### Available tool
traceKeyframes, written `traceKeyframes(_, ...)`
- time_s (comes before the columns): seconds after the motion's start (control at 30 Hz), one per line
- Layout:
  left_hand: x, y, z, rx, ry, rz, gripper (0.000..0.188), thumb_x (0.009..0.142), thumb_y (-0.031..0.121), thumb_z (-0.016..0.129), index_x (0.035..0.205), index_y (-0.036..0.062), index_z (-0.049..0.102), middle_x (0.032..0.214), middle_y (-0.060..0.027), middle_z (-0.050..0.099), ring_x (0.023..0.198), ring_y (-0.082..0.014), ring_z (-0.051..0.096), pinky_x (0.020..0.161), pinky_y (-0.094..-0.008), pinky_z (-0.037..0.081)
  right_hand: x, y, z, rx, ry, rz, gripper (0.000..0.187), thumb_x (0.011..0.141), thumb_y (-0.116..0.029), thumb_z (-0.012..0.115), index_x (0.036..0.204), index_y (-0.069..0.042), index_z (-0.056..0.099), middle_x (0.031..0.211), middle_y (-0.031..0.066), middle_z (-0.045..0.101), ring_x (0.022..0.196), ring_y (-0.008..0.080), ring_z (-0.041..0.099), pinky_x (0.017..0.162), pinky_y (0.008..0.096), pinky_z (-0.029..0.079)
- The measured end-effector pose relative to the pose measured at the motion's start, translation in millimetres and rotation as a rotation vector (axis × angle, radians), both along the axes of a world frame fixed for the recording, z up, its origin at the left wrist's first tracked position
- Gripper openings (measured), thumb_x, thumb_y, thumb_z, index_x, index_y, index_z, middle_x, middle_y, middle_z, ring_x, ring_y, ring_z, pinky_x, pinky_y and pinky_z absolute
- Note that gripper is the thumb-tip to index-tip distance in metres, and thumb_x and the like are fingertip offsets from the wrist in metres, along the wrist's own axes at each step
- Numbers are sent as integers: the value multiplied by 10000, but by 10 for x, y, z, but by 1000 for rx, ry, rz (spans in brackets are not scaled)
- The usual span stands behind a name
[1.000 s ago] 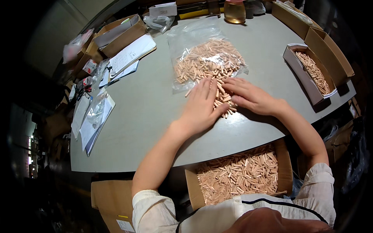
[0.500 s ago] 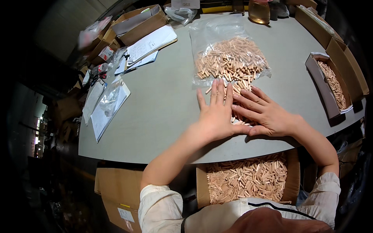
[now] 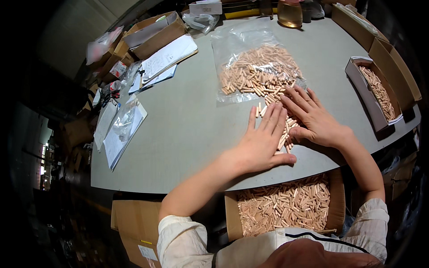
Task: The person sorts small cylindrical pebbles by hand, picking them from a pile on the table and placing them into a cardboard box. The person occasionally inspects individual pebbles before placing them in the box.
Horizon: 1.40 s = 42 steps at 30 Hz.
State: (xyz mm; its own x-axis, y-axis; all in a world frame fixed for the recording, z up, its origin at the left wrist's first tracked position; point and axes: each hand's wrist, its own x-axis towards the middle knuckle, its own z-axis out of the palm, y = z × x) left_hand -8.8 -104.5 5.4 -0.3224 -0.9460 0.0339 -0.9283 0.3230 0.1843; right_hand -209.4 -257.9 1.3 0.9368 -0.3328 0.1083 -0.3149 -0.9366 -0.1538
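Observation:
Small wooden dowel pins lie loose on the grey table between my two hands. My left hand rests over their left side, fingers stretched out and thumb pointing right. On the other side my right hand lies with fingers spread, touching the pins near the bag. A clear plastic bag lies flat beyond my hands, full of more dowel pins, some spilling from its near end. Below the table edge, close to my body, a cardboard box is filled with the same pins.
A long narrow box of dowel pins stands at the right beside an open brown carton. Papers and a clipboard lie at the left. A jar of amber liquid stands at the back. Another carton sits below the table, lower left.
My hands were touching at the thumbs and have moved apart. The left hand came nearer and slightly right; the right shifted a little right. More loose pins now show between them.

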Motion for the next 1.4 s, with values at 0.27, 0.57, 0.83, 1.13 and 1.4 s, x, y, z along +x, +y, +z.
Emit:
traceKeyframes(0.27, 245, -76, 27, 5, -51, 263, 1321, 876, 761, 677, 1655, -135, 100, 1737, -355, 96, 1647, -457, 36, 1279, -688, 12, 32, 90, 69, 11, 77, 191, 1064, 959, -827, 399, 1709, -88, 244, 1779, 161, 198, 1661, 352, 94, 1337, 553, 33)
traceKeyframes(0.57, 462, -169, -42, -38, -38, 76, 1285, 870, 777, 668, 1669, -80, 139, 1743, -316, 141, 1640, -458, 91, 1285, -679, 58, -31, -53, -42, -54, -12, 40, 1007, 1000, -759, 459, 1698, -62, 256, 1767, 182, 226, 1657, 351, 115, 1348, 509, 67)
traceKeyframes(0.83, 369, -176, -144, -114, 80, -19, 1173, 954, 777, 549, 1650, -103, 205, 1709, -348, 224, 1624, -480, 154, 1284, -672, 45, -16, -192, -22, 80, -143, 86, 865, 1084, -649, 421, 1671, -24, 304, 1720, 241, 307, 1635, 366, 205, 1347, 493, 92)
traceKeyframes(1.13, 715, -305, 40, -361, 826, 373, 489, 1153, 360, 470, 1382, -32, 651, 1309, -148, 721, 1256, -244, 646, 1102, -369, 466, -127, -506, -199, 339, -380, -220, 602, 1150, -425, 433, 1545, 28, 460, 1605, 245, 472, 1507, 384, 427, 1256, 439, 325)
traceKeyframes(1.4, 529, -276, -81, -104, 1009, 317, 504, 1164, 355, 439, 1437, -33, 610, 1429, -138, 659, 1368, -216, 567, 1179, -346, 391, -58, -251, -51, 453, -252, -35, 609, 1162, -386, 408, 1618, 17, 381, 1652, 226, 424, 1545, 336, 390, 1282, 417, 282)
